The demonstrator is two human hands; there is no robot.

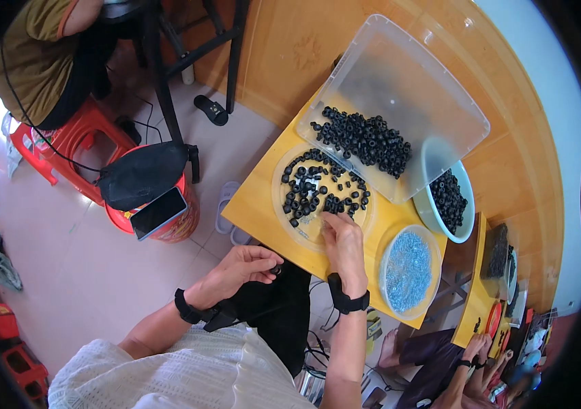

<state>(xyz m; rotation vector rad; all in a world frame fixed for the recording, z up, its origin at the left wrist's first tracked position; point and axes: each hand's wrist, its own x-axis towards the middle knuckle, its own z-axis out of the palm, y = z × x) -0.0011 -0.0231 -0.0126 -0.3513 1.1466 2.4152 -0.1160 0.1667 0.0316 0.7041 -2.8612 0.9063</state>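
Observation:
My left hand [248, 264] is held just off the table's near edge, its thumb and fingers closed on a small black ring-shaped piece [276, 269]. My right hand [345, 242] reaches over a round clear plastic tray [278, 194], fingertips pinched together beside the small black pieces [304, 198] scattered in it. Whatever those fingertips hold is hidden from view. Beyond the tray, a large translucent plastic bin [434, 88] leans tilted toward me, with a heap of similar black pieces [372, 140] near its lower end.
On the yellow table [256, 198], a pale green bowl [466, 228] holds more black pieces, and a round tub [382, 273] holds small clear-blue bits. To the left, a phone [159, 213] and black pouch [144, 177] rest on a red bucket [188, 218]. Co-workers' hands [476, 346] show at lower right.

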